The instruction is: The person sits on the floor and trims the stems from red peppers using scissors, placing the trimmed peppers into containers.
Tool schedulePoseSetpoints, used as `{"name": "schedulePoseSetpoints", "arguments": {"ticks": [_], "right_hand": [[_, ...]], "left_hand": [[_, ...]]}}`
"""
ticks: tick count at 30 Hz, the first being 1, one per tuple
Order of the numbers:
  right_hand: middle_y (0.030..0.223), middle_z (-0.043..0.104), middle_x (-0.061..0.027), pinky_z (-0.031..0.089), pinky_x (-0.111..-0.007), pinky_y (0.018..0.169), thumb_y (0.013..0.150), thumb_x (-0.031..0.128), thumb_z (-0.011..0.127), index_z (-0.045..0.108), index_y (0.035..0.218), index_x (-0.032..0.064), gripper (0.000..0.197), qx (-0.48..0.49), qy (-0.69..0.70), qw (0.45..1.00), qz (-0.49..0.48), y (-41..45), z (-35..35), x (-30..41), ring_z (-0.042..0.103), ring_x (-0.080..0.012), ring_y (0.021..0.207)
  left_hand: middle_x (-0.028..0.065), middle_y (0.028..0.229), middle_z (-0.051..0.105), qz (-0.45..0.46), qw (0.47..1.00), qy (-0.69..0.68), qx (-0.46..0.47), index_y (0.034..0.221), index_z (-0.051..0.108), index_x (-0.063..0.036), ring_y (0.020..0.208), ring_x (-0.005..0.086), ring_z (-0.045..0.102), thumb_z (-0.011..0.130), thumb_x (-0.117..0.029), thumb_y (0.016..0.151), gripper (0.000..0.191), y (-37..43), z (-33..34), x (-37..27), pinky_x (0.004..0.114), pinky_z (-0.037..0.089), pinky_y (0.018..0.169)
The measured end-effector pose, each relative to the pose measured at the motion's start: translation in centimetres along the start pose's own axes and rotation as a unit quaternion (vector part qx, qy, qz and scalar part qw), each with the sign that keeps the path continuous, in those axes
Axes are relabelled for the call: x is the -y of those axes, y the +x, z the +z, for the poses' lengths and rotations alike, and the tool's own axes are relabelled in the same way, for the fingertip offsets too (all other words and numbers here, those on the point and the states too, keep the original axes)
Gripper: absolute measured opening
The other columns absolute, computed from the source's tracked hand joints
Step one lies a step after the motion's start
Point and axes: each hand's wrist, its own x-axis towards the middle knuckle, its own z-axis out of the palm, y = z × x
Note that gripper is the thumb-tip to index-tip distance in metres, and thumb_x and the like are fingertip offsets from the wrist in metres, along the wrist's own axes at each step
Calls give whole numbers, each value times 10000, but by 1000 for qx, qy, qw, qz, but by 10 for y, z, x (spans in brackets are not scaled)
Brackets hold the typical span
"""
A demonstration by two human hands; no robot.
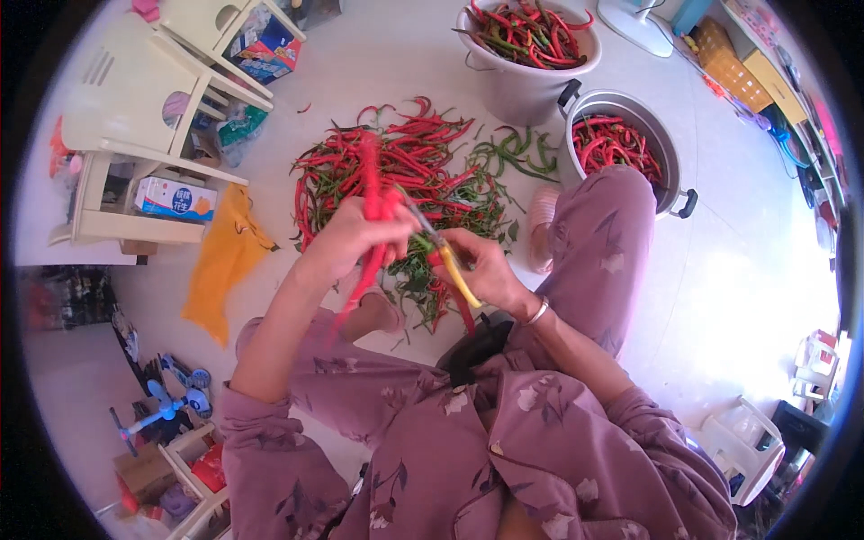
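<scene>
My left hand (351, 233) grips a few long red chili peppers (370, 169), blurred, over a pile of chilies (398, 158) on the floor. In my right hand (489, 266) is a pair of yellow-handled scissors (460, 278), its metal blades pointing up toward the left hand's peppers and a green stem. Whether the blades are apart is hard to make out. Red chili shows under the right palm, and I cannot tell if that hand holds it too. Cut green stems and leaves (422, 283) lie below both hands.
Beyond the pile stand a white bucket (526, 88) of red and green chilies and a two-handled metal pot (675, 158) of red ones. Green chilies (520, 152) lie near them. At left are cream chairs (128, 88) and a yellow bag (219, 263); a blue scooter (165, 408) is lower left.
</scene>
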Motion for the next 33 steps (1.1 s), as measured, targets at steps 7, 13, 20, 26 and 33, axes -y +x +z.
{"name": "schedulePoseSetpoints", "arguments": {"ticks": [7, 13, 20, 26, 33], "right_hand": [[790, 549, -11, 431, -214, 632, 747, 39, 576, 483, 999, -10, 274, -120, 179, 976, 39, 5, -20, -1, 507, -71, 701], [813, 556, -51, 435, -223, 642, 741, 46, 584, 455, 1043, -39, 340, -164, 37, 986, -6, 7, -20, -17, 513, -91, 715], [671, 515, -3, 405, -192, 495, 840, 329, 487, 494, 971, 20, 335, -71, 136, 983, 101, -11, -26, -3, 511, -68, 592], [686, 513, 2, 397, -173, 498, 854, 317, 463, 476, 1044, 13, 359, 13, 61, 992, 107, -28, -36, -2, 488, -45, 596], [690, 451, -1, 363, -205, 552, 802, 250, 558, 450, 1064, -16, 388, 3, -79, 997, 26, -32, -34, -4, 407, -64, 618]], "left_hand": [[88, 748, 587, -53, 968, -235, -67, 855, 551, 13, 629, 173, 585, 551, -53, 730, 142, 13, 61, 61, 270, 478, 530], [48, 671, 557, 31, 980, -169, -104, 843, 544, -9, 584, 133, 550, 529, -51, 767, 88, 31, 92, 77, 258, 450, 545], [86, 613, 548, -18, 973, -200, -113, 810, 501, -12, 493, 159, 534, 529, -115, 785, 110, 8, 52, 58, 260, 451, 449], [62, 611, 545, 18, 978, -118, -171, 818, 517, -22, 493, 124, 518, 570, -111, 761, 118, 0, 44, 50, 231, 425, 440], [37, 633, 530, 50, 979, -28, -194, 866, 525, -2, 523, 102, 515, 591, -99, 739, 172, -13, 52, 50, 220, 416, 467]]}}
